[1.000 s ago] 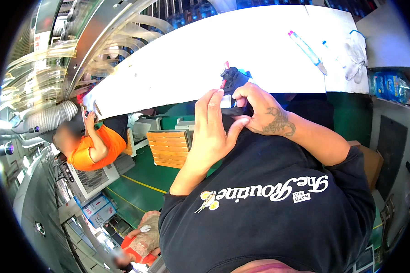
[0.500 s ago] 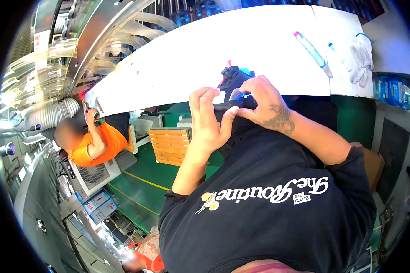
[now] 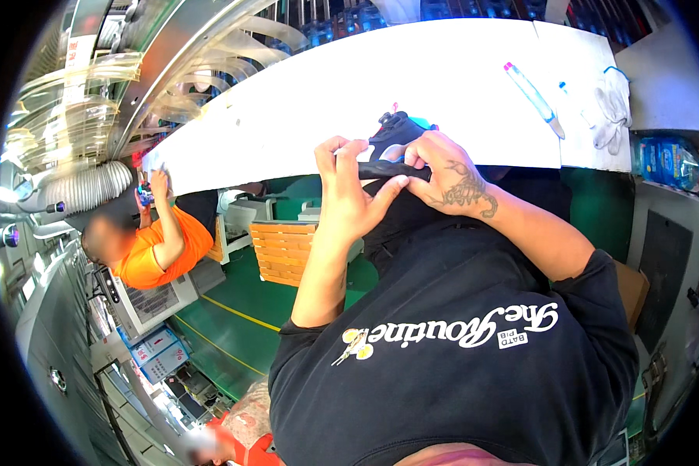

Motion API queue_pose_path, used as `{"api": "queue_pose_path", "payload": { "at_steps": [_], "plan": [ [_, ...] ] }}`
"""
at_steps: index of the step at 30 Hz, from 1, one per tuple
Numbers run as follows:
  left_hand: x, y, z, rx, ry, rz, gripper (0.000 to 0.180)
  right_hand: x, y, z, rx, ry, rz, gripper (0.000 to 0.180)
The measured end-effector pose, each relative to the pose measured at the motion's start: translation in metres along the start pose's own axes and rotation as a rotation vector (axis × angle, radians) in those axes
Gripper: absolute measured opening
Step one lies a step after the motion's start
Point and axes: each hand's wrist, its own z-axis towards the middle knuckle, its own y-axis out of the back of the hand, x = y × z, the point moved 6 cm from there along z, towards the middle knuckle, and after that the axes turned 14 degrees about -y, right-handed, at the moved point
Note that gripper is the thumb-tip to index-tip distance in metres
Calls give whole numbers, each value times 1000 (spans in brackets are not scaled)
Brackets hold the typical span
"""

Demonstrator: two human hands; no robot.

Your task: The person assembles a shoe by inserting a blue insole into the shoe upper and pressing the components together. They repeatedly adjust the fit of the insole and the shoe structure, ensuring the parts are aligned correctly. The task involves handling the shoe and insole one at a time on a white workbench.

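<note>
At the near edge of the white table [image 3: 458,85], a black soft item [image 3: 396,128] lies with small red and blue bits on it; it may be a shoe upper, but its kind cannot be made out. Its near edge forms a black band [image 3: 384,168], stretched sideways between my hands. My left hand [image 3: 343,182] is closed on the band's left end, thumb below. The right end is pinched by my right hand [image 3: 440,172], thumb and fingers together. Both hands partly cover the item, hiding how it joins the band.
A pink-tipped cutter knife [image 3: 532,97] and a white glove [image 3: 612,113] lie on the table's right. Beyond its right end stands a blue-labelled bottle [image 3: 672,163]. A person in orange [image 3: 167,248] works at the left, near a wooden slatted stool [image 3: 283,252].
The black band has come up between my hands and is pulled straighter, showing more. My left hand has shifted slightly left. The person in orange has moved an arm.
</note>
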Motion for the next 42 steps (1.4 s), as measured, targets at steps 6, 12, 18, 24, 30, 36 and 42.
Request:
{"api": "queue_pose_path", "payload": {
  "at_steps": [6,12,18,24,30,36,42],
  "plan": [
    [9,-6,-5,-82,-31,51,74,-5,1,9,21,-127,15,37],
    [7,-25,-6,-221,160,170,68,-11,-3,20,-49,-220,-47,46],
    [47,-34,-26,-281,299,107,67,-8,12,19,-31,-211,3,43],
    [77,-74,-50,-449,845,-1096,41,-17,61,9,-147,4,161,33],
    [17,-75,16,-205,608,-1113,42,71,89,19,-265,298,63,14],
    [-19,-60,16,-53,414,-821,70,44,85,34,-180,31,-1,13],
    [-12,-64,-18,-73,-30,-285,74,8,100,61,-119,-153,239,19]
  ]
}}
